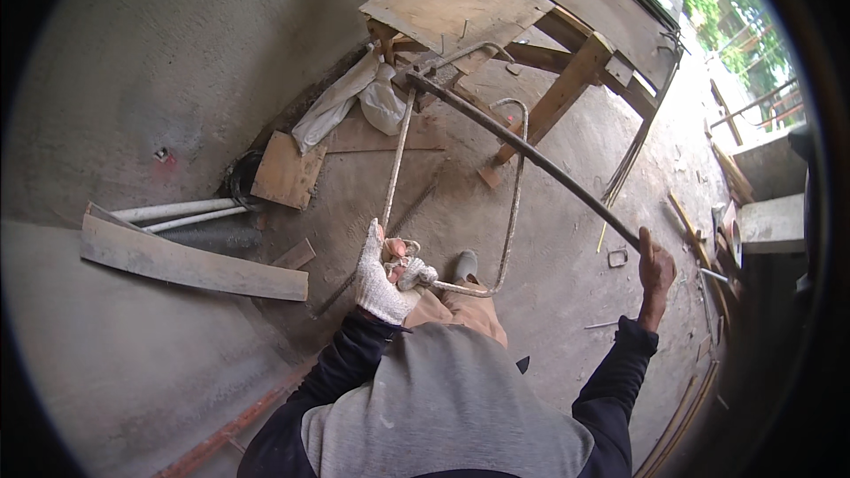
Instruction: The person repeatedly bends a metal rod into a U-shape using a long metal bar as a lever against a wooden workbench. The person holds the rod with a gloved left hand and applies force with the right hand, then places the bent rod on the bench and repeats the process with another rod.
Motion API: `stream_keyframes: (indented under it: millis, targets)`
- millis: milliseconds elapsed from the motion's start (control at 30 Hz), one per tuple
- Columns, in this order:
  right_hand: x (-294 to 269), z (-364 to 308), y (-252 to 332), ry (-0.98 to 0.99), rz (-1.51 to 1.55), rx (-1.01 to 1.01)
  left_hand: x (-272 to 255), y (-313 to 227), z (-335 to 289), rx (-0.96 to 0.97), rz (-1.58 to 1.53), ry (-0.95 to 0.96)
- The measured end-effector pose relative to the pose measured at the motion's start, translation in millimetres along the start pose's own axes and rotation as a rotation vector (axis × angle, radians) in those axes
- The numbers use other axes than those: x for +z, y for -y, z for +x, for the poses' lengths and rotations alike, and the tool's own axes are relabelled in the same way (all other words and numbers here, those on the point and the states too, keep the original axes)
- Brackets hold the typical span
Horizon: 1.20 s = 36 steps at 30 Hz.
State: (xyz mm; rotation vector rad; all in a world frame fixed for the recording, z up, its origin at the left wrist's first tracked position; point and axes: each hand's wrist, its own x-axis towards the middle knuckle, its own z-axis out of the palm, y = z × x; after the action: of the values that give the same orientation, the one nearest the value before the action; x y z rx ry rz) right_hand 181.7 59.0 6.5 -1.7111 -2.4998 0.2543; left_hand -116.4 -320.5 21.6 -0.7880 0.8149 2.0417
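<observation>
My left hand (386, 281), in a white knit glove with bare fingertips showing, is closed around a bent steel rod (514, 204). The rod forms an open, roughly rectangular loop in front of my legs. Bare and stretched out to the right, my right hand (656, 276) grips the near end of a long dark rebar bending bar (540, 162). The bar slants up and left, and its far head meets the rod at the loop's upper left corner, by the plywood edge. Beyond that corner the rod bends off to the right.
A wooden workbench (460, 2) with a plywood top and upright nails stands ahead. White sacks (341, 102), a curved board (195, 258) and pale pipes (177, 211) lie along the left wall. Thin rods (630, 155) hang off the bench's right side. Scrap wood (691, 230) litters the right.
</observation>
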Motion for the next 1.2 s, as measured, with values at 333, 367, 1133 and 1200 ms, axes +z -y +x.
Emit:
stream_keyframes:
  millis: [333, 367, 1133, 1200]
  targets:
    - [1.6, -40.1, 5.7, -0.158, -0.237, -0.011, -44.6, -31.3, 36.6, -0.239, 0.004, 0.432]
    - [1.9, -48.1, 7.4, -0.16, -0.317, -0.004, -47.5, -35.2, 38.7, -0.243, 0.029, 0.446]
    - [1.8, -348.6, 221.7, -0.308, -0.141, 0.573, -63.1, -231.5, 94.3, -0.549, 0.295, 0.603]
    - [-11.5, -331.1, 215.1, -0.282, -0.131, 0.553, -62.7, -222.8, 86.3, -0.493, 0.297, 0.551]
